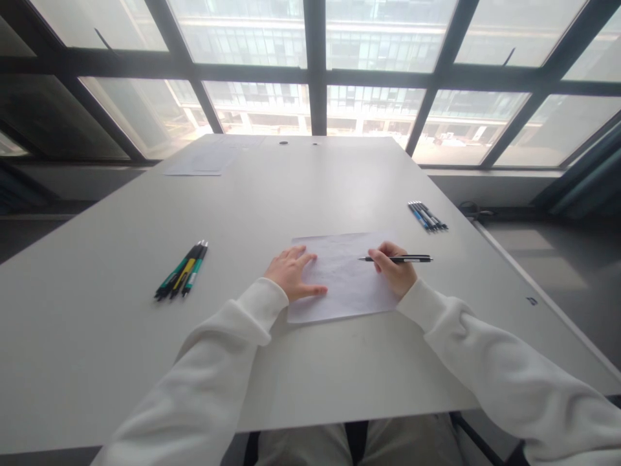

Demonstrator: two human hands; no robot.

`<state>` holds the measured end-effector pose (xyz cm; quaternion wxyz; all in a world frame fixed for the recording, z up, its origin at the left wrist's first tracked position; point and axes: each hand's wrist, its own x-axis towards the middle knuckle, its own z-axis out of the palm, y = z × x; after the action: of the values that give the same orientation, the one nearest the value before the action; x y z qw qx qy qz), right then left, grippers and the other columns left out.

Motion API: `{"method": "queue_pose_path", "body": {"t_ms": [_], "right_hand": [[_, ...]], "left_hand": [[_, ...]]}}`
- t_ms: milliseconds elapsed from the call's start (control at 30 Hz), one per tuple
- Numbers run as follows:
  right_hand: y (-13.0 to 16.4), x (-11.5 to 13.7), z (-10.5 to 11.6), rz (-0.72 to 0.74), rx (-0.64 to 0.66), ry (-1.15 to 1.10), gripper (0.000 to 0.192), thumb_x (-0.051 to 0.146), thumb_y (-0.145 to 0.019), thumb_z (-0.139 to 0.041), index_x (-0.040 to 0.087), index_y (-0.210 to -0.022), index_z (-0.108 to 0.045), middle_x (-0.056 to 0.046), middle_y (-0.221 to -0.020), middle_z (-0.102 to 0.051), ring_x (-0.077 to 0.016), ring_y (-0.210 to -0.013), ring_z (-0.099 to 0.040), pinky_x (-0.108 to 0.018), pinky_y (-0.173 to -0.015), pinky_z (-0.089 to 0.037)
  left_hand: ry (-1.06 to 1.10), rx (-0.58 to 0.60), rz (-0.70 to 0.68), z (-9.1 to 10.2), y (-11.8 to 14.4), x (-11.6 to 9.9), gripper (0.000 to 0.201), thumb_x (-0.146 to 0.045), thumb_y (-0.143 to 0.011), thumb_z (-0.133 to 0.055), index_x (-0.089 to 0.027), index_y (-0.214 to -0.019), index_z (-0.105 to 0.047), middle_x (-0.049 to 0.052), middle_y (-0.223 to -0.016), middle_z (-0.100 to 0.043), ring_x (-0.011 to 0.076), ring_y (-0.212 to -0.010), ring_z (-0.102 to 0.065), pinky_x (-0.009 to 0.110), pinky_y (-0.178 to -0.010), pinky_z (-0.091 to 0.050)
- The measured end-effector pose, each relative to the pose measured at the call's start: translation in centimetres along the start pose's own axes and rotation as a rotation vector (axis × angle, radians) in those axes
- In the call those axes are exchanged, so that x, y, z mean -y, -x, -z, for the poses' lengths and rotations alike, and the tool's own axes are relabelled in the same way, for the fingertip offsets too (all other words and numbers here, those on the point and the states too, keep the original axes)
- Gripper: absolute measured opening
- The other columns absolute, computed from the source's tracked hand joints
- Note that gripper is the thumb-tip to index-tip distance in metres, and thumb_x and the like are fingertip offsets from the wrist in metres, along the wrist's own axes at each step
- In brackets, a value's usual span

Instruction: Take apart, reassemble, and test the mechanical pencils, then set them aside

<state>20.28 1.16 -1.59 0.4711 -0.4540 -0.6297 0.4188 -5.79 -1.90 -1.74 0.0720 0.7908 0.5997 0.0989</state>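
A white sheet of paper [347, 278] lies flat on the grey table [310, 194] in front of me. My left hand [292, 272] rests palm down on the sheet's left edge, fingers spread. My right hand [395, 266] sits on the sheet's right side, closed around a black pen [407, 259]. The pen lies nearly level, its tip pointing left over the paper. Both arms wear white sleeves.
Three pens with green and yellow barrels [183, 277] lie together at the left. Several dark and blue pens [427, 216] lie at the right. More sheets of paper [208, 158] rest at the far left corner. Large windows [310, 65] stand behind the table.
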Motion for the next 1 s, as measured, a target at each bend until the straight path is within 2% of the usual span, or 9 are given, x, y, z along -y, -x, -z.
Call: {"method": "queue_pose_path", "body": {"t_ms": [67, 167, 233, 333, 433, 500, 700, 800, 1000], "right_hand": [[-0.3, -0.1, 0.5, -0.044, -0.046, -0.098, 0.026, 0.042, -0.073, -0.057, 0.020, -0.066, -0.046, 0.007, -0.044, -0.040, -0.0079, -0.040, -0.036, -0.022, -0.042, -0.028], [-0.5, 0.1, 0.9, -0.060, -0.001, -0.236, 0.021, 0.038, -0.070, -0.062, 0.020, -0.071, -0.051, 0.006, -0.048, -0.045, -0.0089, -0.045, -0.042, -0.022, -0.046, -0.032], [-0.4, 0.6, 1.0, -0.075, 0.093, -0.340, 0.019, 0.037, -0.073, -0.058, 0.019, -0.073, -0.056, 0.002, -0.055, -0.052, -0.0110, -0.053, -0.050, -0.024, -0.052, -0.038], [0.1, 1.7, 0.9, -0.143, 0.294, -0.473, 0.029, 0.040, -0.080, -0.046, 0.016, -0.083, -0.062, -0.005, -0.067, -0.061, -0.0154, -0.065, -0.057, -0.028, -0.061, -0.043], [0.9, 2.5, 0.5, -0.218, 0.492, -0.532, 0.037, 0.040, -0.082, -0.038, 0.014, -0.092, -0.062, -0.010, -0.076, -0.065, -0.0192, -0.075, -0.060, -0.032, -0.070, -0.044], [1.2, 2.6, 0.2, -0.245, 0.561, -0.574, 0.037, 0.039, -0.082, -0.039, 0.013, -0.095, -0.062, -0.011, -0.077, -0.066, -0.0198, -0.076, -0.060, -0.033, -0.072, -0.043], [0.8, 2.2, 0.4, -0.341, 0.429, -0.783, 0.035, 0.041, -0.082, -0.042, 0.014, -0.087, -0.064, -0.004, -0.060, -0.059, -0.0146, -0.058, -0.054, -0.029, -0.062, -0.042], [0.3, 1.9, 0.9, -0.408, 0.420, -0.947, 0.046, 0.045, -0.082, -0.034, 0.012, -0.090, -0.064, -0.006, -0.065, -0.061, -0.0166, -0.065, -0.056, -0.031, -0.066, -0.043], [0.1, 1.5, 0.8, -0.422, 0.471, -1.105, 0.042, 0.032, -0.077, -0.036, 0.007, -0.099, -0.062, -0.009, -0.072, -0.065, -0.0173, -0.072, -0.057, -0.031, -0.072, -0.042]], "left_hand": [[0.003, 0.000, -0.006, 0.0, 0.0, 0.1, 0.081, -0.071, -0.052, -0.057, -0.026, -0.119, -0.049, 0.012, -0.133, -0.039, 0.0333, -0.121, -0.035, 0.046, -0.099, -0.027], [0.004, -0.051, -0.029, 0.4, 0.1, -0.1, 0.077, -0.068, -0.053, -0.059, -0.024, -0.115, -0.053, 0.013, -0.131, -0.041, 0.0338, -0.122, -0.033, 0.047, -0.099, -0.027], [0.026, -0.140, -0.077, 0.9, 0.2, -0.8, 0.068, -0.064, -0.059, -0.058, -0.022, -0.112, -0.054, 0.012, -0.130, -0.042, 0.0325, -0.123, -0.032, 0.046, -0.100, -0.027], [0.138, -0.265, -0.180, 1.8, 0.4, -2.6, 0.050, -0.050, -0.072, -0.055, -0.022, -0.113, -0.053, 0.010, -0.122, -0.051, 0.0255, -0.116, -0.042, 0.041, -0.098, -0.031], [0.264, -0.296, -0.275, 2.2, 0.6, -4.4, 0.039, -0.040, -0.077, -0.054, -0.022, -0.111, -0.054, 0.008, -0.111, -0.059, 0.0214, -0.105, -0.051, 0.037, -0.094, -0.035], [0.323, -0.280, -0.324, 2.1, 0.7, -5.3, 0.030, -0.036, -0.078, -0.054, -0.022, -0.105, -0.058, 0.007, -0.104, -0.063, 0.0204, -0.099, -0.055, 0.036, -0.091, -0.038], [0.384, -0.341, -0.279, 1.8, 0.6, -5.3, 0.014, -0.027, -0.081, -0.050, -0.020, -0.084, -0.062, 0.006, -0.085, -0.067, 0.0185, -0.084, -0.059, 0.034, -0.083, -0.042], [0.390, -0.379, -0.222, 1.6, 0.6, -4.5, 0.013, -0.027, -0.080, -0.051, -0.019, -0.081, -0.062, 0.006, -0.082, -0.066, 0.0188, -0.082, -0.060, 0.033, -0.079, -0.044], [0.424, -0.393, -0.219, 0.9, 0.4, -3.6, 0.013, -0.025, -0.080, -0.052, -0.018, -0.082, -0.063, 0.006, -0.083, -0.066, 0.0181, -0.081, -0.060, 0.030, -0.077, -0.046]]}}
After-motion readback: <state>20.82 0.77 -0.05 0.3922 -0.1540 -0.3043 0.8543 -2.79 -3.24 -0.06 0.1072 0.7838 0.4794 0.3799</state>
